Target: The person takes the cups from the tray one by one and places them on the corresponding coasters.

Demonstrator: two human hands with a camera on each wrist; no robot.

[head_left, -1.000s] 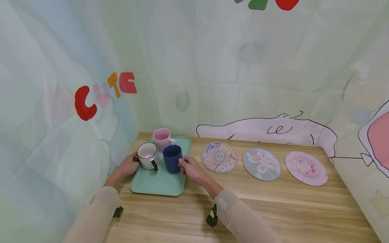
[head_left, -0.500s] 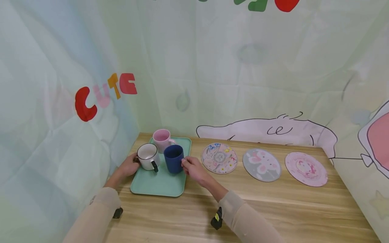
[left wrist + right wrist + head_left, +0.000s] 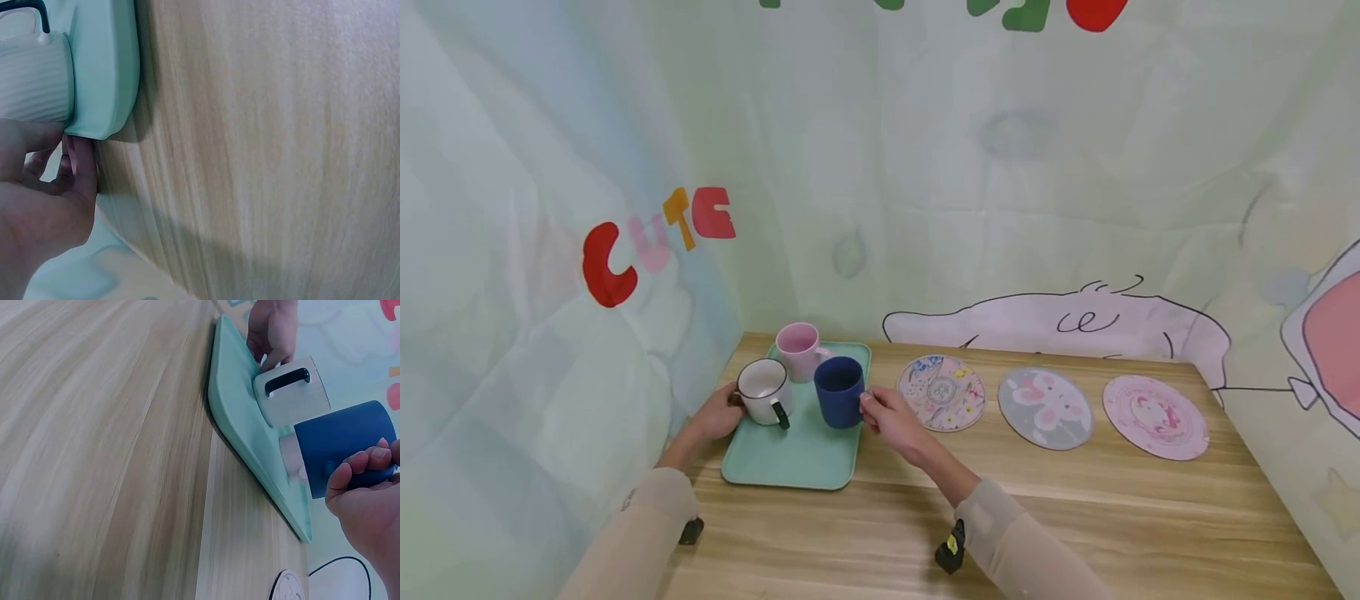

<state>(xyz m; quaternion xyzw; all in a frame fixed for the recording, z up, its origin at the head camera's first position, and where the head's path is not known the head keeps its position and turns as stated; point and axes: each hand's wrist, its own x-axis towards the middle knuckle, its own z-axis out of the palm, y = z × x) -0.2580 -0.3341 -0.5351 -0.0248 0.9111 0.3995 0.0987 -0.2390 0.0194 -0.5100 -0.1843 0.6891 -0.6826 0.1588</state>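
A dark blue mug point(image 3: 838, 393) is held by its handle in my right hand point(image 3: 895, 421); in the right wrist view the mug point(image 3: 344, 447) is raised clear of the mint-green tray point(image 3: 244, 419), with my curled fingers hiding most of the handle. On the tray stand a white mug point(image 3: 763, 387) with a black rim and handle, and a pink mug point(image 3: 800, 350) behind it. My left hand point(image 3: 718, 412) grips the tray's left edge beside the white mug; in the left wrist view the thumb lies along the mug's base and the fingers reach beneath the rim point(image 3: 100, 128).
To the tray's right, three round mats lie in a row: a floral one point(image 3: 942, 392), a grey rabbit one point(image 3: 1047, 408) and a pink one point(image 3: 1155, 417). Printed curtains point(image 3: 925, 208) enclose the wooden table point(image 3: 1075, 517) at the back and sides.
My right hand has lifted the blue mug off the tray and shifted it rightward. My left hand has stayed at the tray's edge, and the other mugs have kept their places.
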